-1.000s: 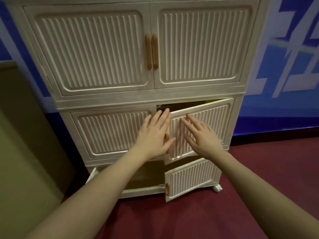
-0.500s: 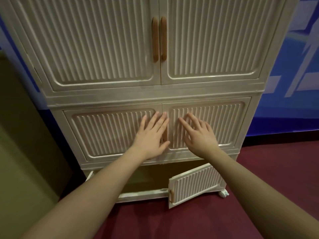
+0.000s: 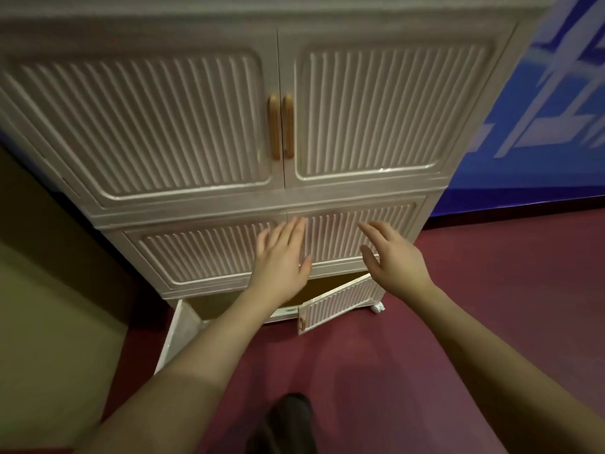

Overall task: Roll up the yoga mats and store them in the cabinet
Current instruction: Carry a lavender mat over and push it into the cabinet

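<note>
**Before the cabinet: middle doors flush, bottom doors ajar**

Before the cream ribbed plastic cabinet [image 3: 229, 204], both hands are raised at the level of its middle tier. That tier's two ribbed doors lie flush with the frame, their meeting edge running just right of the left hand's fingertips. Above them, the two tall upper doors are also flush, with a pair of slim wooden handles [image 3: 281, 126] side by side at their seam. Below the middle tier, the bottom compartment stands open: the bottom left door [image 3: 178, 335] swings far out toward the floor, and the bottom right door [image 3: 337, 303] hangs partly ajar, its free edge angled outward. A white caster [image 3: 377, 308] shows at the cabinet's lower right corner.

The dark red floor [image 3: 458, 306] stretches open to the right of the cabinet and in front of it, up to a blue wall panel [image 3: 540, 142]. Left of the cabinet, an olive-green flat surface [image 3: 49, 306] stands close beside it.

The left hand [image 3: 281, 257] is spread flat, fingers straight and together, thumb out to the right, over the seam of the middle doors; whether the palm touches is unclear. The right hand [image 3: 393, 257] is spread and relaxed, fingers pointing up-left, held in front of the middle right door. Neither holds anything. No yoga mat shows from the head view; the bottom compartment's visible interior is dim.
</note>
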Tool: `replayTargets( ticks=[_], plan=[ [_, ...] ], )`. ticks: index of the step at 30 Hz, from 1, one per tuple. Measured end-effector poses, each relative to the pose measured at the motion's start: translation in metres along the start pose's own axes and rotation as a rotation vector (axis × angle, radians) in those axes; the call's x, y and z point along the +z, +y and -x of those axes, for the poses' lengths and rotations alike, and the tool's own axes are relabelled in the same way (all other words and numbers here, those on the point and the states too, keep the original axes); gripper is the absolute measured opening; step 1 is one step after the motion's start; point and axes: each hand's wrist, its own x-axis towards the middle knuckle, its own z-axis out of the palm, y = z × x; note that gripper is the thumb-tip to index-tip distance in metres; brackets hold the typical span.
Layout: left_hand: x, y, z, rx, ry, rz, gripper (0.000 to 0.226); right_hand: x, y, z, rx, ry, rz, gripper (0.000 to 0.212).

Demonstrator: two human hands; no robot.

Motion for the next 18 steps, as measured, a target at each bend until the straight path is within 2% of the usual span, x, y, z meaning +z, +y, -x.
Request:
replayTargets(
  ticks=[4,10,15,18],
  plan=[
    [-0.087,0.033,0.044,-0.027,-0.014,0.048,0.065,-0.095,-0.036,0.028,0.041,-0.045,-0.002,0.038],
    [-0.225,0.075,0.127,-0.059,-0.005,0.001,0.062,-0.220,-0.116,0.089,-0.004,-0.119,0.005,0.040],
    [-0.312,0.100,0.197,-0.112,0.010,0.053,0.066,-0.286,-0.179,0.135,-0.011,-0.163,-0.040,0.049],
    [-0.344,0.102,0.241,-0.143,0.013,0.038,0.060,-0.306,-0.212,0.152,-0.036,-0.186,-0.068,0.050]
  ],
)
